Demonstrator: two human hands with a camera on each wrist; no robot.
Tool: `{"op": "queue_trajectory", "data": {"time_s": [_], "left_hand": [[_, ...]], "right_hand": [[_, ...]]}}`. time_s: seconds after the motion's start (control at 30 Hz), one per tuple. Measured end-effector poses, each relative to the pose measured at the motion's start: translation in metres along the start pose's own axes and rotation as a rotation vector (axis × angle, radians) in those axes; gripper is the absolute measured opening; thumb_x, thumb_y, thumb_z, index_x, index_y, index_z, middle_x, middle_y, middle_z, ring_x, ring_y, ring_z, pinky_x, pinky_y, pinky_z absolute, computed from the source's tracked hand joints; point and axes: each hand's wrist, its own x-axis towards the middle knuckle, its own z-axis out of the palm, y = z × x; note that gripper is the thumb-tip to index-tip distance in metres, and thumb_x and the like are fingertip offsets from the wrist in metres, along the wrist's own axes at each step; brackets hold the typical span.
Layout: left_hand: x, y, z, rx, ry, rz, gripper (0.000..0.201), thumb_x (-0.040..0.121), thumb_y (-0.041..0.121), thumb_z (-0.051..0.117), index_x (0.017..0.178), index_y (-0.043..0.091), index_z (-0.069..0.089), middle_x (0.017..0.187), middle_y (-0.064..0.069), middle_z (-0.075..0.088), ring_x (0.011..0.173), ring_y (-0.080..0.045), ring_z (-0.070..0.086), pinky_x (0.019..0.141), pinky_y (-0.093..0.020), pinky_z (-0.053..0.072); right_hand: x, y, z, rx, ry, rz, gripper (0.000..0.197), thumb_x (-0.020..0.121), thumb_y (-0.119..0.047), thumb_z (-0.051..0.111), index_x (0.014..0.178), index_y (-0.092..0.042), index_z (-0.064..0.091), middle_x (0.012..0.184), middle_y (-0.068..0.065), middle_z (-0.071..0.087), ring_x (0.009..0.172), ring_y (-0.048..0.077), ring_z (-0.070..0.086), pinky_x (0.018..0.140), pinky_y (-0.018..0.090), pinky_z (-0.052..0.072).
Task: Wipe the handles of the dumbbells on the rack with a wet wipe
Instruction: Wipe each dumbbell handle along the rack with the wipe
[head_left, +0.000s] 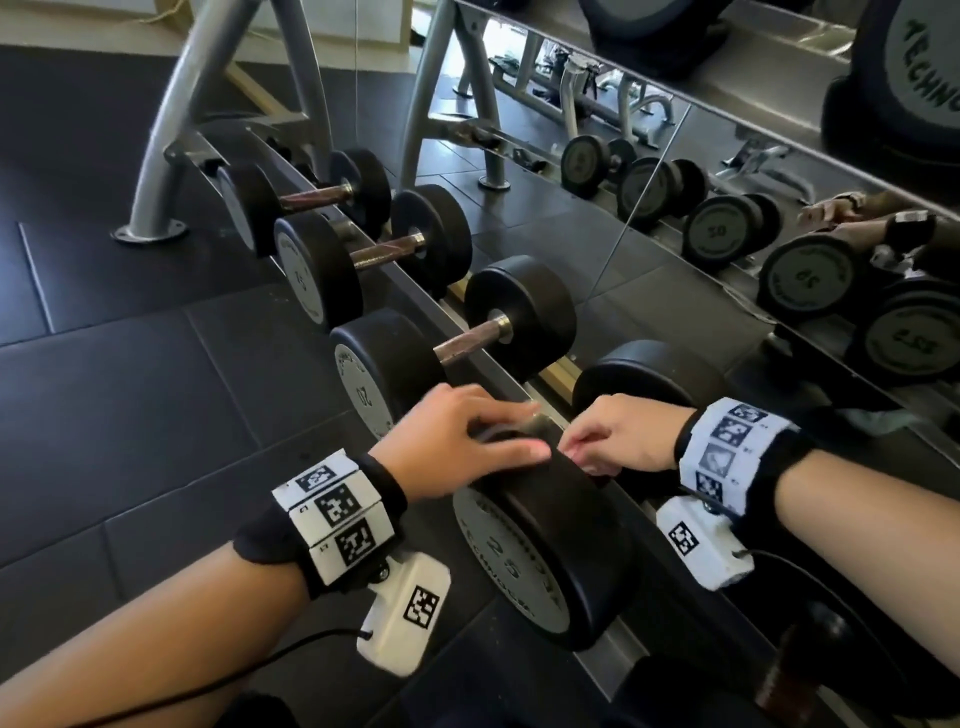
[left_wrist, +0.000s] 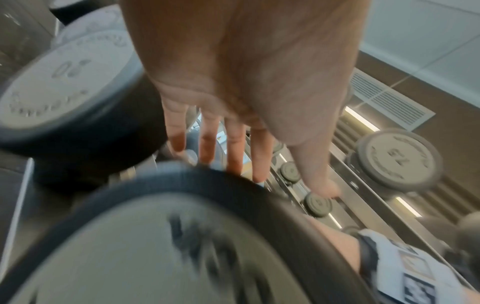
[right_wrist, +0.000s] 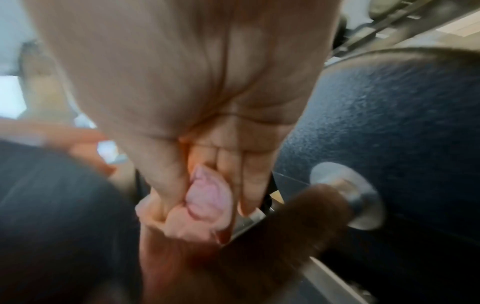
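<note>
The 25 dumbbell (head_left: 545, 545) lies on the rack's lower rail (head_left: 623, 642), nearest to me. My left hand (head_left: 483, 431) rests on top of its near head with fingers straight; the left wrist view shows those fingers (left_wrist: 233, 148) spread over the head's black rim (left_wrist: 182, 181). My right hand (head_left: 597, 447) is curled between the two heads, over the handle. In the right wrist view its thumb and fingers pinch a crumpled pale wet wipe (right_wrist: 207, 199) just above the brown handle (right_wrist: 298, 209). From the head view the handle is hidden by both hands.
More dumbbells stand in a row to the left, the 20 (head_left: 374, 374) closest. A mirror (head_left: 675, 234) runs behind the rack. An upper shelf with large dumbbells (head_left: 914, 78) overhangs at the right. Grey rack legs (head_left: 171, 156) stand on black floor tiles.
</note>
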Motion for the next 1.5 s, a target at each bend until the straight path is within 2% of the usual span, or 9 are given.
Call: {"op": "queue_trajectory", "data": {"time_s": [0.1, 0.2, 0.33, 0.47, 0.73, 0.9, 1.07, 1.37, 1.5], "left_hand": [[0.018, -0.022, -0.041, 0.072, 0.195, -0.003, 0.048, 0.083, 0.055, 0.066, 0.129, 0.044, 0.058, 0.127, 0.013, 0.059, 0.115, -0.003, 0.053, 0.107, -0.034, 0.043], [0.033, -0.041, -0.076, 0.244, 0.310, -0.098, 0.054, 0.083, 0.048, 0.072, 0.133, 0.042, 0.055, 0.136, 0.008, 0.054, 0.127, -0.020, 0.044, 0.108, -0.044, 0.039], [0.040, -0.054, -0.101, 0.229, 0.295, -0.209, 0.079, 0.075, 0.053, 0.077, 0.145, 0.032, 0.046, 0.147, 0.002, 0.047, 0.137, -0.024, 0.039, 0.112, -0.045, 0.037], [0.040, -0.066, -0.103, 0.137, 0.191, -0.345, 0.091, 0.071, 0.052, 0.082, 0.149, 0.029, 0.041, 0.149, -0.001, 0.048, 0.137, -0.021, 0.044, 0.114, -0.039, 0.038], [0.040, -0.083, -0.096, 0.137, 0.284, -0.374, 0.087, 0.063, 0.062, 0.080, 0.141, 0.042, 0.047, 0.144, 0.019, 0.050, 0.125, -0.009, 0.054, 0.092, -0.018, 0.041], [0.040, -0.083, -0.095, 0.048, 0.272, -0.412, 0.085, 0.063, 0.057, 0.084, 0.139, 0.045, 0.048, 0.144, 0.018, 0.050, 0.128, -0.011, 0.050, 0.107, -0.033, 0.045], [0.043, -0.082, -0.100, 0.008, 0.267, -0.418, 0.085, 0.062, 0.050, 0.087, 0.138, 0.040, 0.052, 0.145, 0.022, 0.048, 0.129, -0.005, 0.049, 0.098, -0.016, 0.035], [0.041, -0.084, -0.099, -0.033, 0.275, -0.420, 0.084, 0.061, 0.049, 0.087, 0.137, 0.041, 0.053, 0.144, 0.023, 0.048, 0.130, -0.003, 0.048, 0.100, -0.017, 0.034], [0.041, -0.083, -0.098, -0.043, 0.287, -0.417, 0.084, 0.061, 0.049, 0.088, 0.137, 0.040, 0.053, 0.144, 0.023, 0.049, 0.130, -0.001, 0.047, 0.101, -0.015, 0.032]], "right_hand": [[0.016, -0.013, -0.025, 0.135, 0.178, 0.041, 0.012, 0.095, -0.025, 0.064, 0.098, -0.033, 0.072, 0.079, -0.006, 0.074, 0.070, 0.003, 0.065, 0.070, 0.019, 0.053], [0.044, -0.029, -0.051, 0.223, 0.357, 0.095, 0.014, 0.093, -0.022, 0.066, 0.105, -0.028, 0.065, 0.084, 0.009, 0.075, 0.070, 0.013, 0.066, 0.068, 0.026, 0.052], [0.076, -0.052, -0.073, 0.225, 0.396, 0.187, 0.014, 0.090, -0.028, 0.065, 0.102, -0.030, 0.059, 0.065, -0.002, 0.069, 0.051, 0.004, 0.059, 0.051, 0.018, 0.044], [0.097, -0.061, -0.080, 0.152, 0.381, 0.194, 0.006, 0.089, -0.022, 0.064, 0.092, -0.027, 0.065, 0.069, 0.000, 0.069, 0.063, 0.015, 0.063, 0.069, 0.031, 0.052], [0.144, -0.053, -0.081, 0.089, 0.503, 0.079, 0.013, 0.090, -0.023, 0.070, 0.098, -0.031, 0.076, 0.096, -0.006, 0.072, 0.092, 0.012, 0.066, 0.087, 0.028, 0.051], [0.163, -0.059, -0.075, -0.091, 0.408, 0.049, 0.016, 0.095, -0.025, 0.062, 0.102, -0.027, 0.075, 0.090, -0.005, 0.074, 0.089, 0.012, 0.068, 0.086, 0.030, 0.054], [0.173, -0.062, -0.067, -0.219, 0.219, -0.013, 0.023, 0.095, -0.032, 0.063, 0.114, -0.024, 0.074, 0.111, -0.003, 0.072, 0.106, 0.015, 0.064, 0.099, 0.035, 0.048], [0.171, -0.032, -0.054, -0.267, 0.164, -0.113, 0.043, 0.100, -0.020, 0.055, 0.141, -0.032, 0.052, 0.131, -0.003, 0.049, 0.122, 0.017, 0.048, 0.107, 0.036, 0.041], [0.167, -0.025, -0.049, -0.440, 0.126, -0.114, 0.057, 0.101, -0.017, 0.051, 0.151, -0.039, 0.035, 0.154, -0.008, 0.036, 0.140, 0.018, 0.034, 0.116, 0.036, 0.030]]}}
